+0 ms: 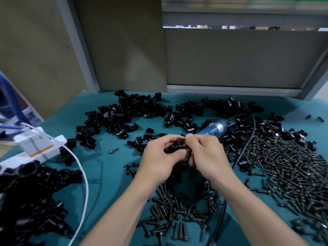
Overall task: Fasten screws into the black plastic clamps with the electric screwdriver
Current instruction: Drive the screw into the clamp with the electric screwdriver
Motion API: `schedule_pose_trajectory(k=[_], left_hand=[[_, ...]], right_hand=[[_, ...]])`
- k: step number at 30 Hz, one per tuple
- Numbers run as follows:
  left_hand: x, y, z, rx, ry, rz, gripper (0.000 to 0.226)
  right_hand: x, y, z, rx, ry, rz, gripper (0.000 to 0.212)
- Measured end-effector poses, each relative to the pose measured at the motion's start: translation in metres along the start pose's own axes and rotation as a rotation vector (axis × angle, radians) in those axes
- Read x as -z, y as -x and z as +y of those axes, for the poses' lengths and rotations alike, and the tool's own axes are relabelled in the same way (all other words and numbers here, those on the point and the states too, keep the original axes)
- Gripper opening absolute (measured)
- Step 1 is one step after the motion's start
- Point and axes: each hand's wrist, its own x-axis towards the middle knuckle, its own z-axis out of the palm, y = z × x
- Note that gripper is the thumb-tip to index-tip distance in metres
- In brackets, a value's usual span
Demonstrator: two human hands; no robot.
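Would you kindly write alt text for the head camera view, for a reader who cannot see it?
A left hand and a right hand hold a black plastic clamp together above a teal mat. A blue electric screwdriver lies just beyond them, amid heaps of loose clamps and, to the right, black screws.

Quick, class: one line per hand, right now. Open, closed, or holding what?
Left hand: fingers curled round a black clamp.
Right hand: pinches the same clamp from the other side.

I can read nothing: the pale label (pixel 221 126) on the electric screwdriver (pixel 211 130), just beyond my right hand (pixel 205 155), is too blurred.
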Motion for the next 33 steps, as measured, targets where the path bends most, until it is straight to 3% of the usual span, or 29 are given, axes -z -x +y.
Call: schedule_pose_trajectory(k=[5, 8, 10, 13, 16, 22, 28, 33], left_hand=[[0.030, -0.011, 0.003, 0.150, 0.298, 0.259, 0.024], [0.048, -0.018, 0.007, 0.219, 0.557, 0.349, 0.004], [0.051, -0.021, 0.009, 0.240, 0.640, 0.388, 0.006], [0.052, -0.022, 0.012, 0.249, 0.656, 0.403, 0.014], [0.053, -0.022, 0.015, 0.258, 0.602, 0.366, 0.034], [0.059, -0.021, 0.016, 0.237, 0.496, 0.278, 0.038], [0.064, -0.016, 0.008, 0.222, 0.449, 0.163, 0.044], [0.057, -0.013, -0.001, 0.277, 0.454, 0.135, 0.042]], right_hand=[[0.015, -0.003, 0.012, -0.285, 0.041, 0.053, 0.033], [0.012, -0.005, 0.017, -0.414, -0.073, 0.127, 0.035], [0.006, -0.014, 0.011, -0.507, -0.208, 0.180, 0.034], [-0.007, -0.025, 0.000, -0.645, -0.331, 0.279, 0.051], [-0.022, -0.029, -0.008, -0.726, -0.230, 0.385, 0.073], [-0.026, -0.050, -0.025, -0.855, -0.364, 0.386, 0.095], [-0.025, -0.038, -0.017, -0.817, -0.725, 0.420, 0.053], [0.003, -0.011, -0.024, -0.714, -1.137, 0.336, 0.018]])
